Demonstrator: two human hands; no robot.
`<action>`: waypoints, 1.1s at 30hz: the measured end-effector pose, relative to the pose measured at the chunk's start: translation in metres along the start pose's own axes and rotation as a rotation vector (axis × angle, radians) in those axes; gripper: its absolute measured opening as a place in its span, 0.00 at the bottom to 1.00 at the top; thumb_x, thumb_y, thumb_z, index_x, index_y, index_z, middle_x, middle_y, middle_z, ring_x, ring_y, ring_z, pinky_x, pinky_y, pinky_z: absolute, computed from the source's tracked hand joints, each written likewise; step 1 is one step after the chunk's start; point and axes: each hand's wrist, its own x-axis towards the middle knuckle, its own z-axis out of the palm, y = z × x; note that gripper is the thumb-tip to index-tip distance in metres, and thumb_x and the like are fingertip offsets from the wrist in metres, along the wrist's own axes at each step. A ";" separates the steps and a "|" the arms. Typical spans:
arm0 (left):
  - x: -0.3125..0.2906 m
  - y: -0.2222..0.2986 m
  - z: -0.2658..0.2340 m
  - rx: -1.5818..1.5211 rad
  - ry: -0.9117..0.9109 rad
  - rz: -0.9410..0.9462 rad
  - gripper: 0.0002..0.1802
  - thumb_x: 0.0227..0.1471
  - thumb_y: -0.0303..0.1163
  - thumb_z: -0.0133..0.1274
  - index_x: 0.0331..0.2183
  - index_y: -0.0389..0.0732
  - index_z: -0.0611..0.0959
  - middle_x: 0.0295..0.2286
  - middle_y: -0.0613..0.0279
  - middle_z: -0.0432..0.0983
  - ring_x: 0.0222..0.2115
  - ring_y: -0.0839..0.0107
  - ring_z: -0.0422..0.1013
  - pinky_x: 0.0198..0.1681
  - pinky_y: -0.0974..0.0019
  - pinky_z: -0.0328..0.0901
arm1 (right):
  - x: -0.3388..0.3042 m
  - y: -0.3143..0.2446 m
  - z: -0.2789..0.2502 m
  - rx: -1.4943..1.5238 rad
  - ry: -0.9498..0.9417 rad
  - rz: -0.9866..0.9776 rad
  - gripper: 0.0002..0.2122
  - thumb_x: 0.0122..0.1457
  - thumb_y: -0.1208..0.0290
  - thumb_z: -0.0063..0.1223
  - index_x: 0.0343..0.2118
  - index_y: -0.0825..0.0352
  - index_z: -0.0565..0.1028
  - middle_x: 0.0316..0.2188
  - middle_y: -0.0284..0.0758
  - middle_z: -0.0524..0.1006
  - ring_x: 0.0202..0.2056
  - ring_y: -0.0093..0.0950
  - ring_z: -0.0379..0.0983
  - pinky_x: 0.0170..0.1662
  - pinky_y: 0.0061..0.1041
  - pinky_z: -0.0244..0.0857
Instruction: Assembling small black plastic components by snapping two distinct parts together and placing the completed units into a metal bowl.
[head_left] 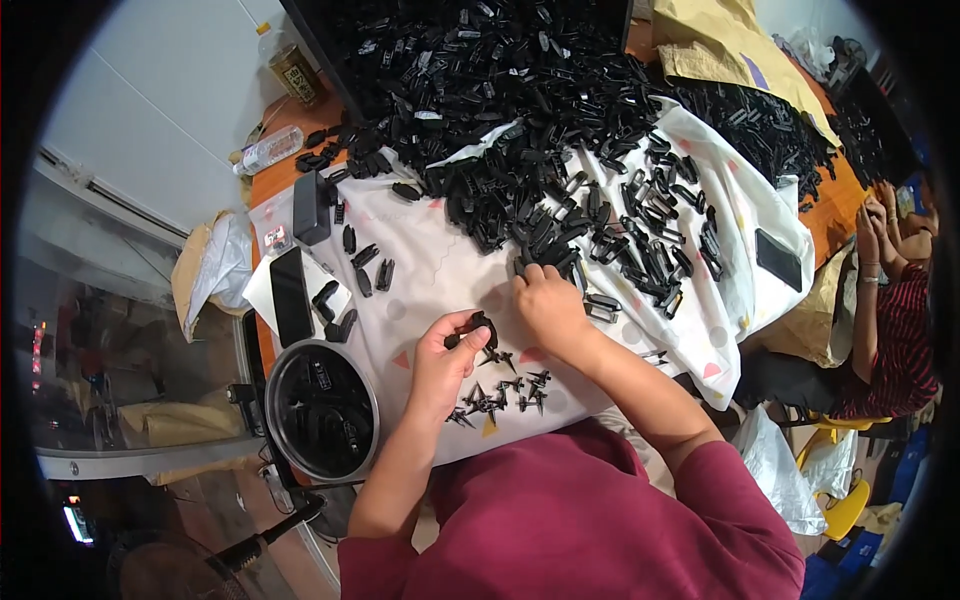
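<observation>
A small black part (487, 324) sits near the centre of the white cloth (445, 285), pinched in the left hand (446, 362). From it, the right hand (552, 310) lies toward two o'clock, fingertips at the edge of a black heap (490, 110); whether they grasp anything cannot be told. Pronged pieces (489, 402) lie at six o'clock, a round bowl (322, 346) at eight, a dark phone (290, 298) at nine.

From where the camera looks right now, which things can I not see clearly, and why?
All in the head view:
- Left hand: it partly covers the black part it holds.
- Right hand: its own back hides whether it grips anything.
- Black pile: cut off by the upper edge.
- Co-worker: cut off by the dark right rim.
</observation>
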 end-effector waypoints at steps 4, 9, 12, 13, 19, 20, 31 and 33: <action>-0.001 0.002 0.000 0.024 -0.030 0.021 0.15 0.44 0.27 0.56 0.38 0.37 0.75 0.23 0.71 0.68 0.15 0.87 0.54 0.16 0.81 0.50 | 0.003 -0.004 -0.012 -0.118 -0.227 -0.044 0.10 0.40 0.70 0.55 0.29 0.65 0.73 0.28 0.35 0.69 0.31 0.29 0.68 0.28 0.21 0.66; -0.004 0.000 -0.003 0.029 0.001 0.024 0.15 0.44 0.27 0.56 0.38 0.37 0.75 0.23 0.71 0.67 0.15 0.86 0.55 0.17 0.81 0.52 | 0.006 0.005 -0.013 0.205 -0.011 -0.071 0.12 0.40 0.69 0.60 0.30 0.63 0.73 0.27 0.37 0.70 0.28 0.28 0.70 0.29 0.22 0.67; -0.007 0.002 0.000 0.044 -0.006 0.048 0.17 0.43 0.27 0.57 0.39 0.37 0.75 0.24 0.71 0.68 0.16 0.86 0.56 0.18 0.81 0.52 | 0.003 0.010 -0.032 1.720 -0.060 0.293 0.08 0.48 0.80 0.51 0.33 0.68 0.68 0.30 0.35 0.72 0.28 0.24 0.72 0.27 0.20 0.68; -0.007 0.003 0.003 0.040 0.000 0.071 0.18 0.43 0.27 0.58 0.39 0.37 0.75 0.24 0.71 0.69 0.17 0.86 0.56 0.18 0.81 0.52 | 0.000 0.007 -0.036 1.879 0.027 0.303 0.10 0.48 0.81 0.51 0.35 0.70 0.68 0.30 0.35 0.72 0.29 0.24 0.72 0.27 0.19 0.69; -0.010 0.012 0.012 0.081 0.021 0.202 0.18 0.41 0.28 0.59 0.38 0.37 0.77 0.25 0.71 0.70 0.18 0.86 0.57 0.18 0.82 0.52 | -0.024 0.004 -0.039 1.788 0.002 0.148 0.10 0.53 0.83 0.46 0.40 0.74 0.71 0.37 0.35 0.68 0.34 0.25 0.72 0.33 0.20 0.70; -0.010 0.013 0.013 0.177 0.039 0.232 0.17 0.41 0.27 0.59 0.38 0.38 0.77 0.25 0.71 0.70 0.18 0.86 0.57 0.18 0.82 0.52 | -0.026 0.004 -0.042 1.764 0.022 0.157 0.11 0.53 0.83 0.46 0.40 0.73 0.71 0.37 0.35 0.68 0.34 0.24 0.72 0.33 0.19 0.70; -0.013 0.025 0.005 0.695 -0.038 0.634 0.16 0.42 0.25 0.58 0.37 0.35 0.78 0.28 0.66 0.74 0.27 0.81 0.67 0.30 0.77 0.63 | -0.036 0.006 -0.067 0.703 0.317 -0.260 0.19 0.37 0.84 0.57 0.37 0.64 0.75 0.28 0.34 0.71 0.25 0.29 0.70 0.24 0.23 0.66; -0.015 0.024 0.004 0.770 -0.058 0.696 0.15 0.42 0.25 0.58 0.37 0.35 0.78 0.29 0.66 0.74 0.29 0.80 0.68 0.31 0.76 0.63 | -0.035 0.004 -0.065 0.710 0.330 -0.267 0.19 0.38 0.84 0.57 0.38 0.64 0.75 0.29 0.35 0.71 0.25 0.29 0.70 0.24 0.23 0.66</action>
